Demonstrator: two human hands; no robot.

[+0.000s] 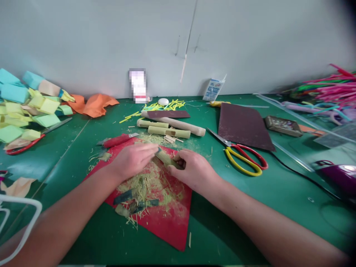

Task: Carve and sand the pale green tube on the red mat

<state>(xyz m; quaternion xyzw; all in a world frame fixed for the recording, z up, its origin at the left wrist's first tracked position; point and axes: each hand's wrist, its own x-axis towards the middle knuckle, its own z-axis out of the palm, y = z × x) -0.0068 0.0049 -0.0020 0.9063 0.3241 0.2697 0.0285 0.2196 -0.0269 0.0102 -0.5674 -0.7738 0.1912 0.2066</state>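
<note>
At the right edge, pink and green fuzzy stems [328, 87] lie behind a clear plastic rim [306, 120]; whether they are inside it cannot be told. The white-and-blue packet [213, 89], upper right of centre, hides its contents. Mid-frame, a short, pale-green bamboo tube [165, 158], darker at its upper-left end, slants above a shaving-strewn red sheet [172, 227]. The right hand [196, 168] pinches its lower-right end; the left hand [132, 160] lays closely aligned fingers over the other, its thumb hidden, its grip unclear.
</note>
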